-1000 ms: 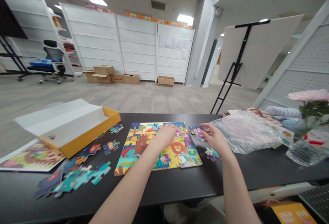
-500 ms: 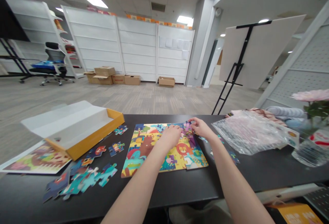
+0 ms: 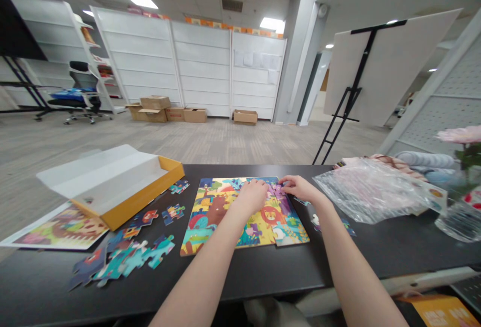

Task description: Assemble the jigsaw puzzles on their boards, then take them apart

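Observation:
A colourful animal jigsaw puzzle (image 3: 218,212), showing a bear and a lion, lies flat on the black table. Across its upper middle rests my left hand (image 3: 254,195), palm down, fingers stretched out over the pieces. At the puzzle's top right corner my right hand (image 3: 299,187) is closed, thumb and fingertips on a purple puzzle piece (image 3: 278,190) at the edge. The fingers partly cover that corner. A few loose pieces (image 3: 315,222) lie beside and under my right forearm. To the left is a heap of loose puzzle pieces (image 3: 128,259).
An open yellow box (image 3: 145,194) stands at the left, partly over a printed picture sheet (image 3: 60,229). At the right are a clear plastic bag (image 3: 370,192), folded cloths (image 3: 424,159) and a glass vase (image 3: 458,219) with a pink flower. Single pieces (image 3: 173,214) lie between box and puzzle.
The view has shifted slightly. My right hand has moved a little down at the puzzle's top right corner, its fingertips now lower on the edge. My left hand stays on the puzzle.

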The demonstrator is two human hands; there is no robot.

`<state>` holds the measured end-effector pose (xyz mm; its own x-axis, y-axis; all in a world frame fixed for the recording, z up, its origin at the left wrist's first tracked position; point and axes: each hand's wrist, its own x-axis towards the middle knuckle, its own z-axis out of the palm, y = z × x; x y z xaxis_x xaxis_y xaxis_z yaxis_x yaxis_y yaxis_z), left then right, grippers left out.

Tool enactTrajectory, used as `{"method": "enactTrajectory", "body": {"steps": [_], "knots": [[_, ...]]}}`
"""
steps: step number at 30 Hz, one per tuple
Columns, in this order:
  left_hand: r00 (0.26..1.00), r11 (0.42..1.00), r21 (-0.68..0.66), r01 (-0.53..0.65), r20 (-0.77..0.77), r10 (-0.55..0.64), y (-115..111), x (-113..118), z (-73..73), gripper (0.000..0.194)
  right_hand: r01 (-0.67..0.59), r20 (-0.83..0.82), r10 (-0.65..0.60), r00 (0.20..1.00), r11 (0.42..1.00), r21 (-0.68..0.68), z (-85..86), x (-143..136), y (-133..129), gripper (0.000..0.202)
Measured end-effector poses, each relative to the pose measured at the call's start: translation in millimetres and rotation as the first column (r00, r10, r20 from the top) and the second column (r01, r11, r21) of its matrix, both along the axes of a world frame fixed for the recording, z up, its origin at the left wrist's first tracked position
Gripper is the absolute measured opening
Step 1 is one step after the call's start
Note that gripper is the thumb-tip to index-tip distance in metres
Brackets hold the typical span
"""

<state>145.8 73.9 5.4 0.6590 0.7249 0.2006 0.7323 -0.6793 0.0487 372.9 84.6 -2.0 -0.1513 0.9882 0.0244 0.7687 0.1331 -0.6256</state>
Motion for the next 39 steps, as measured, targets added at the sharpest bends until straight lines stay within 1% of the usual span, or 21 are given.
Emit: {"method": "enactTrajectory", "body": {"steps": [6,10,22,28,34,39], "knots": [[1.0,1.0,0.022,-0.001,-0.008,0.001,-2,1,-1.9,0.03,0.005,0.236,-0.031,0.971,0.994,0.111,7.9,-8,-3,0.019],[1.0,0.999,0.032,0.0,-0.011,0.0,-2,1,-5.7,0.033,0.009,0.29,-0.043,0.956,0.993,0.117,12.7,-14,-7,0.02],[1.0,0.999,0.041,0.003,0.006,-0.003,-3,1,-6.4,0.033,-0.046,0.282,0.014,0.959,0.993,0.108,7.9,-16,-7,0.026],[1.0,0.999,0.053,0.012,-0.004,-0.012,-4,0,-8.6,0.039,-0.065,0.297,0.039,0.954,0.995,0.08,8.1,-15,-8,0.032],[1.0,0.998,0.067,-0.008,-0.001,0.008,-4,2,-10.9,0.036,-0.064,0.342,0.029,0.939,0.994,0.092,12.1,-20,-11,0.033],[1.0,0.997,0.068,-0.021,0.006,0.021,-3,4,-11.7,0.033,-0.07,0.349,0.038,0.936,0.994,0.079,11.8,-20,-10,0.031]]}}
